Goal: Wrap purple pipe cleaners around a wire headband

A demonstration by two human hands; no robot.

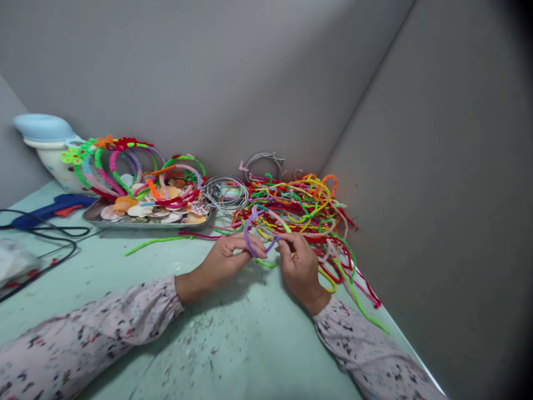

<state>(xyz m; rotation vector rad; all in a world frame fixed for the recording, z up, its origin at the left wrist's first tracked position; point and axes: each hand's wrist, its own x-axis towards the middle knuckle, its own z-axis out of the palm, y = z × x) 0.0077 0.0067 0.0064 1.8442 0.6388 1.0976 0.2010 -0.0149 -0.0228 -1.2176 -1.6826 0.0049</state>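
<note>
A purple pipe cleaner (pixel 247 230) is bent into a loop between my two hands, in front of a colourful heap. My left hand (pixel 233 254) has its fingers closed on the loop's left side. At the right, my right hand (pixel 297 264) pinches the purple end between thumb and fingers. A multicoloured strip (pixel 272 215) with blue, pink and green parts reaches from the top of the purple loop toward my right hand; whether it is joined there I cannot tell.
Behind my hands lies a pile of pipe cleaners (pixel 308 203). Wire coils (pixel 225 193) are beside a metal tray (pixel 145 225) holding shells and wrapped hoops. A blue glue gun (pixel 54 210), black cable (pixel 62 258) and lidded white bin (pixel 62 164) are at the left. Grey panels stand behind.
</note>
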